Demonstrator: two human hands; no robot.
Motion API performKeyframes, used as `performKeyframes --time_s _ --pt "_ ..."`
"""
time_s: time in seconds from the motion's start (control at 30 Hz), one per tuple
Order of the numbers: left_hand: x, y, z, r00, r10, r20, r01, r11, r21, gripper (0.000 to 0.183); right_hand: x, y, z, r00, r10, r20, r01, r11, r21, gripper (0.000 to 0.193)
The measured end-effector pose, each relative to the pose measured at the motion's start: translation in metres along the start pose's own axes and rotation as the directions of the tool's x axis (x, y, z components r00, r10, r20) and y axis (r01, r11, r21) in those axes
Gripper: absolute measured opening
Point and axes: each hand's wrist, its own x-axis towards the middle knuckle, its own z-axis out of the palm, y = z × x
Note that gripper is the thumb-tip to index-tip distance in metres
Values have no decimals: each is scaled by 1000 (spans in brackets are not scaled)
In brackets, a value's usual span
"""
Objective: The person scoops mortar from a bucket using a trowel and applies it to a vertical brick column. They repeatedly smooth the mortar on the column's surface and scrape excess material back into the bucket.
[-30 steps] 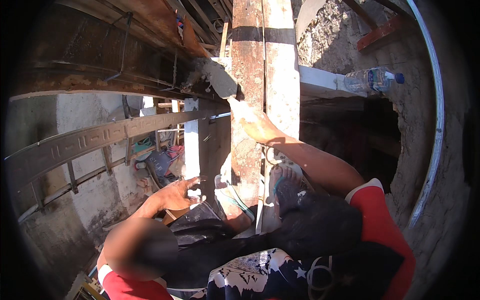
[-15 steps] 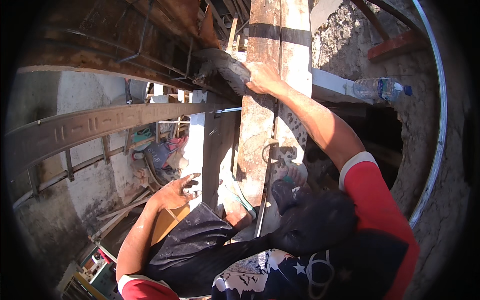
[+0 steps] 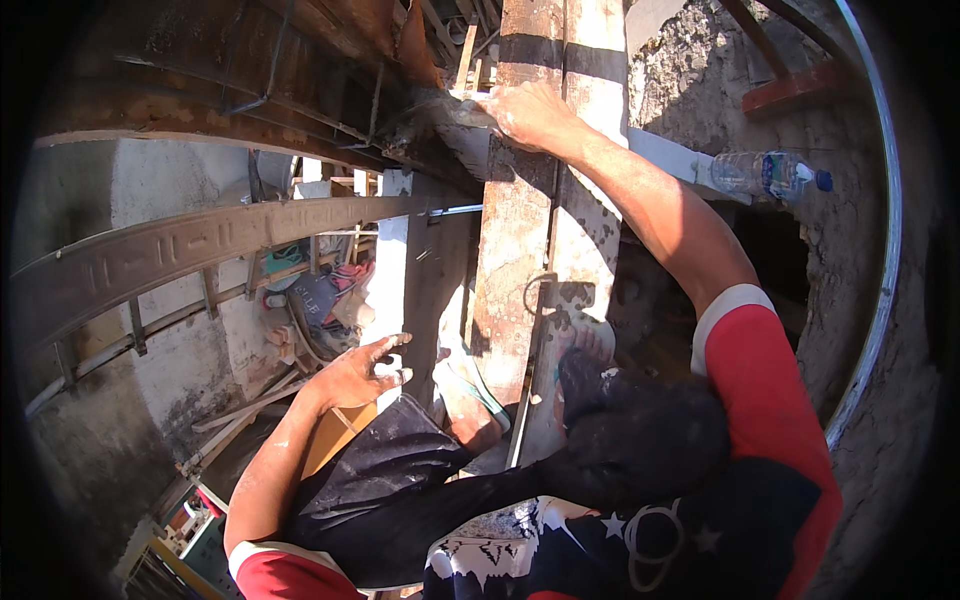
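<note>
My right arm stretches far forward, and my right hand (image 3: 535, 115) is closed at the far end of the planks. A pale grey, mortar-smeared piece (image 3: 465, 112) lies directly left of its fingers, against a brown beam (image 3: 330, 120); its kind is unclear, and the fingers hide the grip. My left hand (image 3: 360, 375) hovers above my dark-trousered knee, beside a white post (image 3: 392, 265). Its fingers are curved and apart, with nothing between them. Both hands look dusty. Under me are two long wooden planks (image 3: 515, 240), worn and spotted, where my sandalled feet stand.
A brown metal channel (image 3: 200, 230) crosses on the left. To the right, a plastic bottle (image 3: 770, 175) with a blue cap lies beside a rough wall, near a dark opening (image 3: 760, 260). A shiny pipe (image 3: 885, 260) curves past it. Far below left are clothes (image 3: 320, 300) and timber.
My right hand has moved forward and slightly right, and the grey piece beside it has shifted forward too. My left hand has barely moved; its fingers are spread a little differently.
</note>
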Motion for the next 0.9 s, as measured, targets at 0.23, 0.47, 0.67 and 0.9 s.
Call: performKeyframes --time_s 0.23,0.47,0.67,0.9 --pt "6 -4 3 985 148 -91 -153 987 -43 54 -79 -43 -10 962 241 -128 -161 880 446 38" --pt "52 57 3 912 401 -92 -373 900 227 50 -239 -1 -48 785 619 -36 -480 643 597 57" --pt "77 73 -22 976 209 -68 -182 942 281 53 -430 21 -19 372 926 62 -801 286 525 50" --pt "40 -25 -90 990 17 -143 63 840 538 58 -590 -3 116 276 959 -64 -868 277 412 46"
